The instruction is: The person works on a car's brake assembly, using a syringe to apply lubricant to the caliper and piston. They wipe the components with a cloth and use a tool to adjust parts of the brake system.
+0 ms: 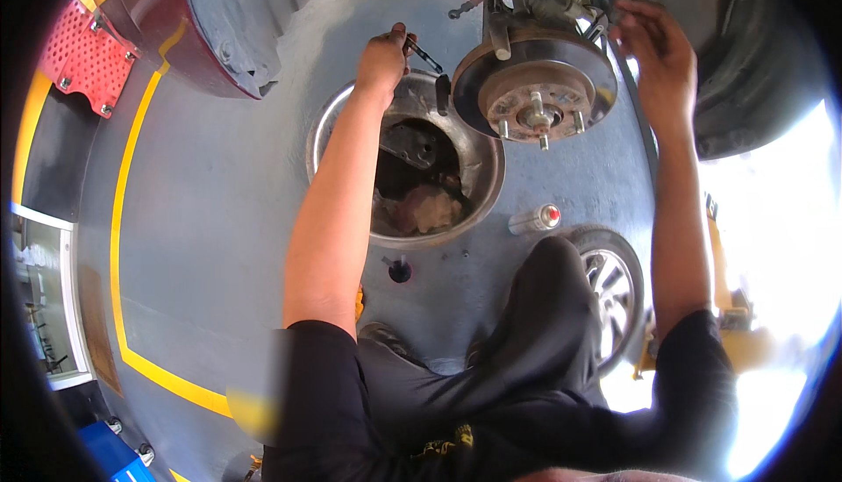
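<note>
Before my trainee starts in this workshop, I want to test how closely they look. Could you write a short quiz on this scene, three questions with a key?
1. Which of the person's hands holds the thin tool?
2. True or false: in the picture, the spray can is to the right of the metal basin.
3. Of these three, which is the right hand nearest to?
A) the spray can
B) the brake disc
C) the metal basin

Key:
1. The left hand.
2. True.
3. B.
</note>
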Demonstrator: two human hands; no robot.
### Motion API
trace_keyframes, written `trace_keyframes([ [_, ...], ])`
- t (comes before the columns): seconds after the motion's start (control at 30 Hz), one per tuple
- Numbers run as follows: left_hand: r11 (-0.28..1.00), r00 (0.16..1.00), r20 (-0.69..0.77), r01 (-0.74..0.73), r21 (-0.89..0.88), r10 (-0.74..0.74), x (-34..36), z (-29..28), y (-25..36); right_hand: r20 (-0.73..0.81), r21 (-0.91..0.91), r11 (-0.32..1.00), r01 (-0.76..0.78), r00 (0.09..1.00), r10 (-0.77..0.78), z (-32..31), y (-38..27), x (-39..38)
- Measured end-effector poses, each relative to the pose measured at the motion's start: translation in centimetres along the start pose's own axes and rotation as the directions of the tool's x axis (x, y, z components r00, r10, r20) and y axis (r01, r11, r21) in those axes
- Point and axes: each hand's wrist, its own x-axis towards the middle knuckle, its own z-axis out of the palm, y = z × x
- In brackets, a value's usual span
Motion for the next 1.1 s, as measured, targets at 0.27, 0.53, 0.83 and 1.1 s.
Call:
trace_keyframes([
  [0.27,0.992,0.972,0.208,0.118,-0.048,-0.106,2.2,0.0,-1.4,-0.038,-0.154,0.984,-0.09,0.996,0.085,5.1,2.8,1.5],
  [0.53,0.991,0.925,0.362,-0.133,0.018,0.118,3.0,1.3,-2.3,-0.054,-0.257,0.963,-0.083,0.996,0.072,5.6,3.0,1.6],
  [0.83,0.833,0.913,0.369,0.335,-0.44,-0.172,3.4,2.8,-5.1,-0.016,-0.417,0.908,-0.04,0.999,0.037,6.2,2.1,1.5],
  [1.1,0.739,0.864,0.496,0.393,-0.547,-0.093,1.5,4.8,-4.2,0.0,-0.433,0.9,0.051,0.998,-0.056,5.1,2.9,1.3],
])
